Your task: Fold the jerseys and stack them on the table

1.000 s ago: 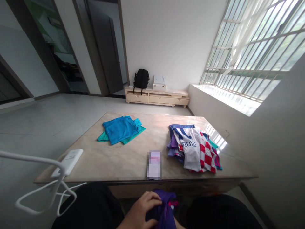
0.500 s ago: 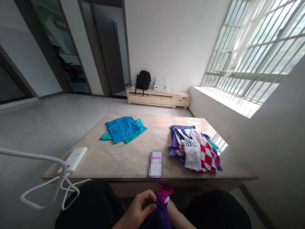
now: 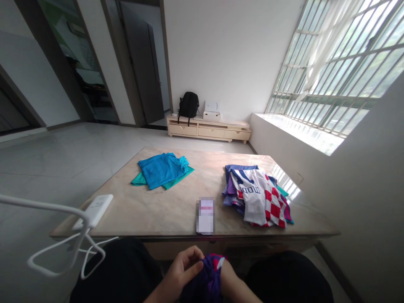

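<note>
Now the left hand [image 3: 184,269] pinches the purple garment [image 3: 206,280] in the lap, fingers clamped; its pink cuff, raised half a second ago, has dropped; the right hand [image 3: 225,275] is buried inside, grip untellable; below the table [image 3: 164,210].

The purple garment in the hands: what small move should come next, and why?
Probably lift the purple garment up onto the table. Both hands, left hand and right hand, bunch it low in the lap, while bare tabletop lies between the folded blue shirts and the jersey pile.
</note>
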The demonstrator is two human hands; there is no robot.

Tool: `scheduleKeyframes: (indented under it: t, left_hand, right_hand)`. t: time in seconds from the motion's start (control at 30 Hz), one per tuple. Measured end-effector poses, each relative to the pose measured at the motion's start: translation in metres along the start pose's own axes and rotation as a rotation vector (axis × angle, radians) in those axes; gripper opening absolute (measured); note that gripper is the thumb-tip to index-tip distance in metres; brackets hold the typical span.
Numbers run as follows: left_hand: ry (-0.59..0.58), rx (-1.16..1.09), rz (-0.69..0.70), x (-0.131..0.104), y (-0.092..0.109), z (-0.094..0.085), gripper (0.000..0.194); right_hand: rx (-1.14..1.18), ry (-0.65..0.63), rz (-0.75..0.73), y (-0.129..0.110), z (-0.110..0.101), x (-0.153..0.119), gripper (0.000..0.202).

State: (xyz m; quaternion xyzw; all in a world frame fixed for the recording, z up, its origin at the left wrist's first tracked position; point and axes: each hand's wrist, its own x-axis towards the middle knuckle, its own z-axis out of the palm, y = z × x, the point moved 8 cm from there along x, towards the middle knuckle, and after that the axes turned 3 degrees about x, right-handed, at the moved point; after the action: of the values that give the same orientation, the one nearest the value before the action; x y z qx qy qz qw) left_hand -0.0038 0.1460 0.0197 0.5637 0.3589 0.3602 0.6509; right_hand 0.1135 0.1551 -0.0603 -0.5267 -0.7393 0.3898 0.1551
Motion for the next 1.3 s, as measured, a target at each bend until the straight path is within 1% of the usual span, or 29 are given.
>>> scheduleKeyframes:
  t: [0.1, 0.17, 0.23, 0.3, 0.33, 0.37, 0.43, 0.5, 0.57, 0.63, 0.7, 0.83, 0.93, 1.13, 1.3]
  left_hand:
    - [0.058, 0.054, 0.049, -0.001, 0.011, -0.005, 0.040]
    - [0.125, 0.213, 0.076, -0.002, 0.018, -0.010, 0.033]
    - [0.177, 0.431, 0.012, -0.002, 0.014, -0.014, 0.028]
    - [0.187, 0.588, -0.108, -0.001, 0.000, -0.017, 0.025]
    - [0.179, 0.628, -0.152, -0.001, -0.007, -0.018, 0.024]
    - [0.167, 0.649, -0.175, 0.000, -0.012, -0.018, 0.023]
    - [0.146, 0.661, -0.171, 0.000, -0.016, -0.016, 0.018]
    - [0.103, 0.657, -0.175, -0.001, -0.015, -0.012, 0.014]
    - [0.031, 0.621, -0.196, -0.003, -0.011, -0.004, 0.015]
    - [-0.037, 0.571, -0.211, -0.004, -0.007, 0.005, 0.020]
    - [-0.067, 0.541, -0.212, -0.005, -0.002, 0.011, 0.023]
    - [-0.053, 0.523, -0.227, -0.003, -0.001, 0.011, 0.023]
    - [-0.052, 0.500, -0.244, -0.004, -0.002, 0.009, 0.022]
    - [-0.042, 0.483, -0.244, -0.007, 0.002, 0.008, 0.024]
    - [-0.041, 0.478, -0.223, -0.005, -0.002, 0.008, 0.025]
  right_hand:
    - [0.065, 0.003, -0.121, -0.024, -0.013, -0.006, 0.012]
    - [0.159, -0.043, -0.194, -0.039, -0.019, -0.013, 0.015]
    - [0.342, -0.117, -0.218, -0.048, -0.023, -0.018, 0.019]
    - [0.500, -0.162, -0.193, -0.049, -0.027, -0.020, 0.015]
    - [0.533, -0.155, -0.169, -0.046, -0.030, -0.018, 0.013]
    - [0.525, -0.117, -0.145, -0.041, -0.036, -0.016, 0.015]
    - [0.485, 0.025, -0.095, -0.028, -0.052, -0.009, 0.023]
    - [0.441, 0.195, -0.067, -0.017, -0.070, -0.003, 0.030]
    - [0.404, 0.299, -0.082, -0.012, -0.082, 0.001, 0.037]
    - [0.392, 0.316, -0.111, -0.010, -0.083, 0.008, 0.047]
    - [0.407, 0.299, -0.120, -0.007, -0.079, 0.015, 0.054]
    - [0.472, 0.294, -0.098, 0.002, -0.071, 0.023, 0.047]
    - [0.501, 0.313, -0.096, 0.006, -0.071, 0.023, 0.043]
    - [0.509, 0.323, -0.093, 0.013, -0.072, 0.021, 0.042]
    - [0.518, 0.338, -0.097, 0.013, -0.072, 0.020, 0.040]
